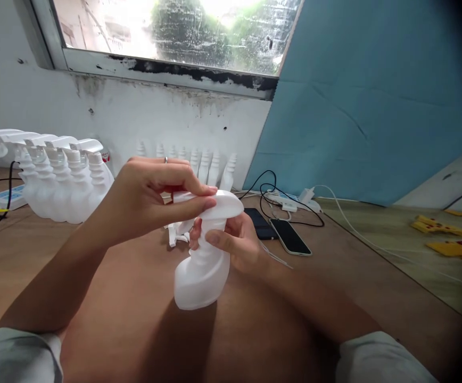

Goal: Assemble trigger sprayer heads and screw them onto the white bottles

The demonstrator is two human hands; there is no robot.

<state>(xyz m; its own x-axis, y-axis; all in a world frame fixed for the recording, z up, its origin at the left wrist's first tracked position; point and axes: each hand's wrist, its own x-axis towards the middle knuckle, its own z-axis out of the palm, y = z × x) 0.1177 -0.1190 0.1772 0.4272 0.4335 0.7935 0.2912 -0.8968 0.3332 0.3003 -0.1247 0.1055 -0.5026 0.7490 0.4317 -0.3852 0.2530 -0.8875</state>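
A white translucent spray bottle [202, 279] is held tilted above the table, its base toward me. My right hand [241, 242] wraps around its ribbed neck, thumb across the front. On top sits a white spray head [225, 205], which my left hand [167, 189] pinches between thumb and fingers. Whether the head is fully seated on the neck I cannot tell. Behind my hands, white trigger parts [179, 234] lie on the table, partly hidden. Farther back stands a row of white bottles without heads [214, 170], partly covered by my left hand.
At the left, several bottles with spray heads [75, 181] stand in a row beside a white power strip [7, 198]. A phone [290, 236], a dark flat object [260, 223] and black cables [269, 186] lie at the right. Yellow items [440, 226] lie beyond the table's right edge [394, 260].
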